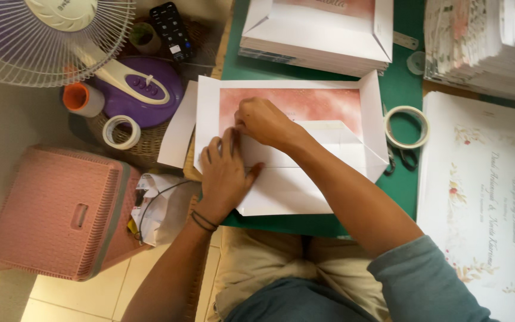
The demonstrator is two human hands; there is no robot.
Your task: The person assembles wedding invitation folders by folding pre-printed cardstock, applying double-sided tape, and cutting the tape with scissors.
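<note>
Fingers (229, 140) of the left hand (225, 176) lie flat and spread on a large white sheet with a pink printed panel (305, 104), pinning it down at mid-frame on the green surface (400, 89); they grip nothing, only press. Fingers of the right hand (263, 122) curl nearly closed just above, pinching at the edge of a folded flap (329, 134) where the white meets the pink, though exactly what they hold between the tips is hidden. To do this fold well, I judge the flat hand should keep steady pressure close to the crease while the other runs along the edge, so the side flaps stay square and the paper does not skew

At the top centre sits a stack of similar folded white sheets (317, 36) with pink faces. Along the right edge lies a big white printed sheet with floral corners and cursive lettering (484, 197), and above it, upper right, a tall pile of floral-printed cards (484, 42). A roll of tape (406, 126) rests right of the work, over scissors (397, 160). Left of frame: a pink plastic basket (61, 211), a second tape roll (121, 132), a fan with a purple base (141, 89) and a black remote (173, 31)
</note>
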